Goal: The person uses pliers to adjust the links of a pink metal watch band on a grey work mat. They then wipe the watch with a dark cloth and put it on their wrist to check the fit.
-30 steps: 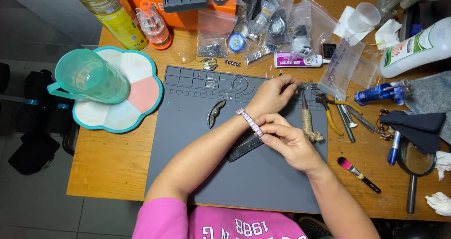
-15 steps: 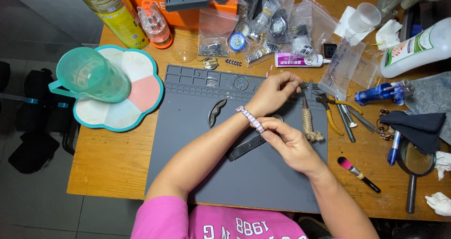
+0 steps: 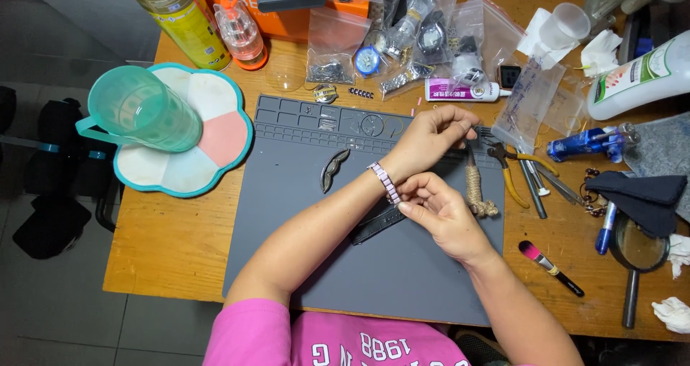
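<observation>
My left hand (image 3: 430,136) hovers over the grey work mat (image 3: 302,215), fingers loosely curled with nothing in them. A pink and silver link bracelet (image 3: 384,183) is wrapped round its wrist. My right hand (image 3: 444,215) pinches that bracelet at the underside of the left wrist. A dark watch strap piece (image 3: 376,224) lies on the mat under my forearm. Another curved dark strap piece (image 3: 333,170) lies to the left. A rope-wrapped tool (image 3: 475,188) lies just right of my hands.
A teal jug (image 3: 140,111) stands on a flower-shaped tray (image 3: 215,143) at the left. Plastic bags of watch parts (image 3: 402,35) and a glue tube (image 3: 460,90) lie behind the mat. Pliers (image 3: 512,172), a magnifier (image 3: 635,254), a small brush (image 3: 550,267) and a white bottle (image 3: 640,75) crowd the right.
My left hand has shifted slightly right and its fingers have curled a little more. My right hand stays at the bracelet on the wrist.
</observation>
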